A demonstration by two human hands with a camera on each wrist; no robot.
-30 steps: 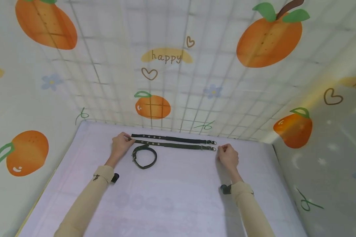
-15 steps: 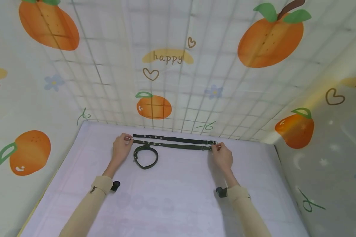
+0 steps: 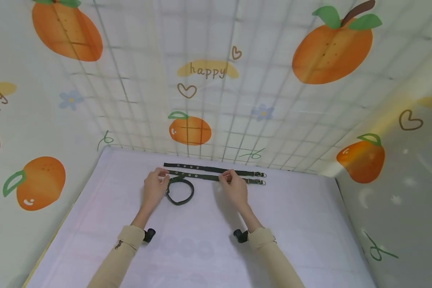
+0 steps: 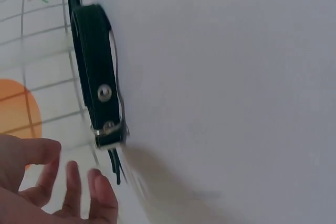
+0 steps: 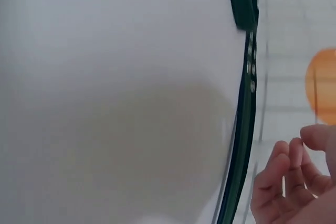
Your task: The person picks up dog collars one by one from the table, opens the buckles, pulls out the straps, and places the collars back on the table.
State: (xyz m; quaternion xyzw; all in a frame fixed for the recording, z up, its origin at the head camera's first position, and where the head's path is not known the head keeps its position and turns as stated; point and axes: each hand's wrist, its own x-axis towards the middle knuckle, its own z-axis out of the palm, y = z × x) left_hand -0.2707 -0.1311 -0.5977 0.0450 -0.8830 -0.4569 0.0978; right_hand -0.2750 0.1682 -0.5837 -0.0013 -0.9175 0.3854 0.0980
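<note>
Two dark green collars lie straight, side by side, near the table's back: the far collar [image 3: 209, 169] and the near collar [image 3: 205, 177]. Each has metal eyelets toward the left and a buckle with a ring at the right. In front of them, a third collar [image 3: 180, 203] is buckled into a loop; its buckle shows in the left wrist view. My left hand [image 3: 155, 188] is beside this loop, near the near collar's left end, its fingers [image 4: 73, 187] bent and apart. My right hand [image 3: 235, 190] hovers around the straight collars' middle, fingers [image 5: 273, 174] loosely curled with nothing between them.
A pale table cover [image 3: 187, 248] spreads beneath the collars. Behind it rises a wire grid [image 3: 234, 132] under a curtain printed with oranges, and printed sheets [image 3: 32, 136] stand at both sides. Each wrist carries a small black camera [image 3: 240, 236].
My right hand has moved left from the buckle ends to the middle of the straight collars. My left hand has shifted slightly toward the looped collar. The collars stay in place.
</note>
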